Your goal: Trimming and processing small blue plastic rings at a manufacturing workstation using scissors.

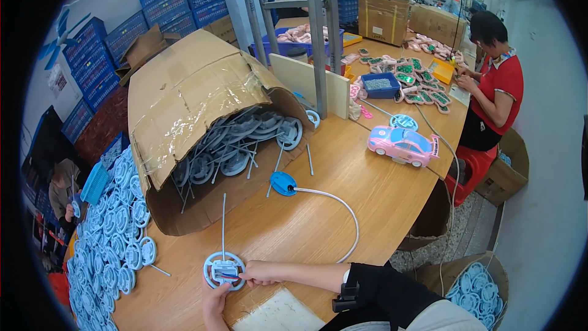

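The blue wheel [218, 265] is directly before the person, at the near part of the wooden bench [294, 233]. It is of pale plastic, with a smooth round rim and a boxy centre; a thin, straight stick [223, 224] points away from it. The left hand [215, 298] grips the lower rim. The right hand [261, 272] has curled fingers at small coloured wires [229, 277]; I cannot tell if it pinches them. Behind stands a cardboard box [190, 92], torn-edged, with shiny tape.
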A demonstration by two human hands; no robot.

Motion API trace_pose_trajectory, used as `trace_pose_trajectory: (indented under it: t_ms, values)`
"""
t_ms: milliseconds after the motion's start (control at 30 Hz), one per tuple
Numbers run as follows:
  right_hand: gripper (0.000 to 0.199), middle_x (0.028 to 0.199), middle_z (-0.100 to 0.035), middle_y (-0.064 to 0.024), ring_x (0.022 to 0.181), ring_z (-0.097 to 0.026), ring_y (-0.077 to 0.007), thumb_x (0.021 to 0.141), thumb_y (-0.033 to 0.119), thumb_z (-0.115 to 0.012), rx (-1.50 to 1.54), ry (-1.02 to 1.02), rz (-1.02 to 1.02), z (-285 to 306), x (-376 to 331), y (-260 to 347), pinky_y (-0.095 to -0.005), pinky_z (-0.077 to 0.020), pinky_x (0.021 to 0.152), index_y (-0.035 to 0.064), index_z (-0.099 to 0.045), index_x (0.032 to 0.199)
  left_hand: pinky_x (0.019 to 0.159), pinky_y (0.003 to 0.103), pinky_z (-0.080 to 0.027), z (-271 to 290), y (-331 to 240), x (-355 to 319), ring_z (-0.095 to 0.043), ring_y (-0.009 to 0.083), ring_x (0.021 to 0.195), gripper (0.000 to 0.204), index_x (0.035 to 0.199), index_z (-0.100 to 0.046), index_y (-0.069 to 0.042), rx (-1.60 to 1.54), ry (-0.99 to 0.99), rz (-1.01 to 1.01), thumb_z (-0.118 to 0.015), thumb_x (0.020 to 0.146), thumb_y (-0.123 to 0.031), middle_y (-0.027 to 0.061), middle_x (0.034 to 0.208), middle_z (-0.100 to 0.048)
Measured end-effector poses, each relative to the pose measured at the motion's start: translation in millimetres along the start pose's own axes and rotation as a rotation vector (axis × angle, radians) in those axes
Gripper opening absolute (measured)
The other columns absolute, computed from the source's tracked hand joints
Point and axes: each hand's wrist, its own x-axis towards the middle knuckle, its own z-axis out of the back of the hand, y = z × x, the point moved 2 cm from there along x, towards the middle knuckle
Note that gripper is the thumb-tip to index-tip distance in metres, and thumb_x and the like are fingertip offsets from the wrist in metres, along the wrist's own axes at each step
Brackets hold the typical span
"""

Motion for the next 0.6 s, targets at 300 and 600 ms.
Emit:
trace_pose_trajectory:
  t_ms: [300,600]
  values:
    - [0.04,0.038,-0.028,0.0032,0.027,-0.02,-0.0053,0.084,0.033,-0.039,-0.018,0.001,-0.026,1,3,-1,-0.0233,-0.0123,0.026,0.0034,-0.047,0.059,0.067,0.035,-0.052,-7,-3,2,-0.056,0.0243,0.085,0.061,0.112,-0.034,-0.006,0.123,-0.087,0.02,-0.062,0.06,0.008,0.0118,0.098,-0.051]
    - [0.039,0.039,-0.028,0.0036,0.028,-0.02,-0.0052,0.084,0.032,-0.038,-0.023,0.022,-0.007,-1,-3,1,-0.0233,-0.0133,0.026,0.0033,-0.047,0.06,0.067,0.032,-0.051,-5,-1,2,-0.056,0.0216,0.084,0.059,0.111,-0.035,-0.004,0.125,-0.077,-0.024,-0.06,0.059,0.01,0.0106,0.095,-0.052]
